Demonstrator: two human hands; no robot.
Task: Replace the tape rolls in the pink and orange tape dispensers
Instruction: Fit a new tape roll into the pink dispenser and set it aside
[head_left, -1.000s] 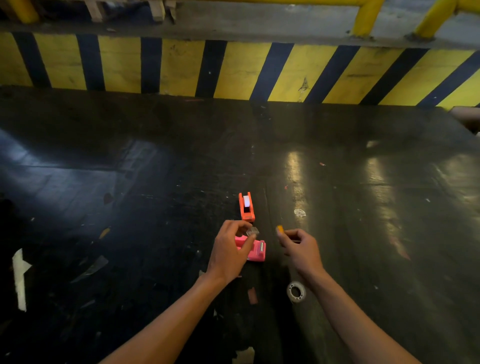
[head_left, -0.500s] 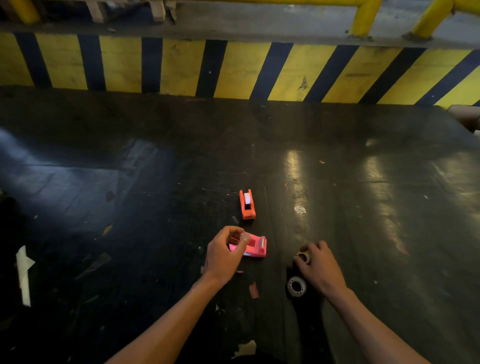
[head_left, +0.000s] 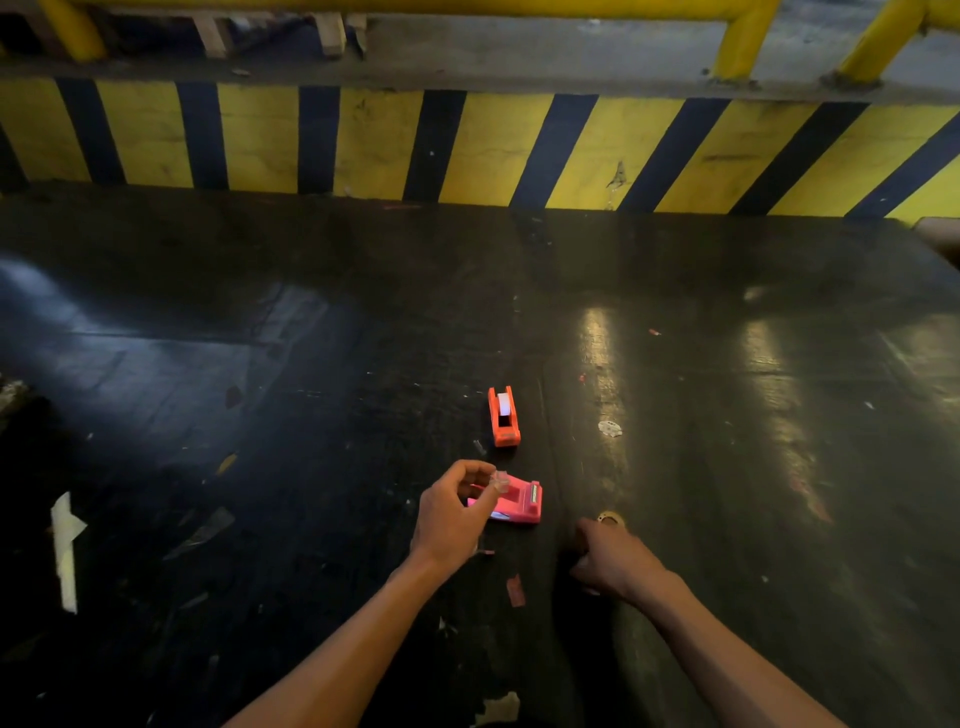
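The orange tape dispenser (head_left: 504, 418) stands on the dark floor with a white roll in it. Nearer to me lies the pink dispenser (head_left: 522, 501). My left hand (head_left: 449, 522) hovers over its left end and pinches a small clear spindle piece (head_left: 500, 480) between thumb and fingertips. My right hand (head_left: 615, 564) is low on the floor to the right, fingers curled down over the spot where a white tape roll lay. The roll is hidden under it, so a grip cannot be made out. A small empty tape core (head_left: 610, 518) lies just beyond that hand.
Scraps of tape and paper litter the floor: a white strip (head_left: 65, 551) at far left, a reddish scrap (head_left: 515, 591) between my arms, a pale bit (head_left: 609, 428) right of the orange dispenser. A yellow-and-black striped kerb (head_left: 467, 150) bounds the far side.
My right hand set the small core down on the floor, then drew back over the white tape roll. My left hand dropped slightly and still holds the clear piece by the pink dispenser.
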